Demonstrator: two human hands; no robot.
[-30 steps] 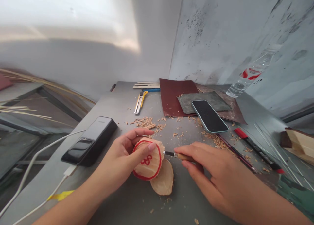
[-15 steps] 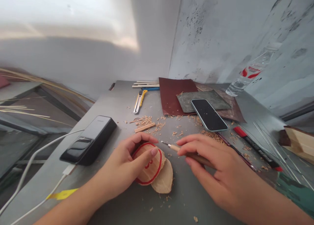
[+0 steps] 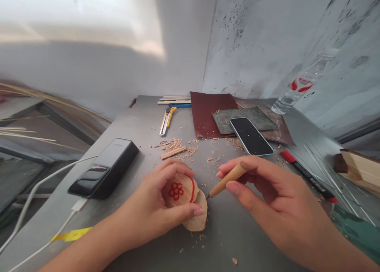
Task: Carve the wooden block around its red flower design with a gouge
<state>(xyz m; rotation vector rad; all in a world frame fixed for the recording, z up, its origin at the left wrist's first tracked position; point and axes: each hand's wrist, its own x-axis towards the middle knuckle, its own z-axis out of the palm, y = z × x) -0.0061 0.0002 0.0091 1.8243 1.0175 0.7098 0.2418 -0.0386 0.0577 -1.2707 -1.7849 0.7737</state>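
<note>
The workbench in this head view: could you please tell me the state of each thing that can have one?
Left hand: gripping the wooden disc.
Right hand: holding the carving knife.
Carving knife: held tilted, tip low beside the wood.
Wooden disc: red flower drawn on its face, held in the left hand.
Smartphone: lying face up, screen dark.
Power bank: lying flat.
Utility knife: lying on the bench.

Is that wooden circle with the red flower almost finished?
Partly. Done: pale wood shavings lie scattered on the grey tabletop, so some cutting has happened. In hand: the left hand holds a round pale wood disc, and the right hand holds a wooden-handled carving knife at its edge. Still to do: the red flower and red outline are visible, so more carving seems likely.
</note>
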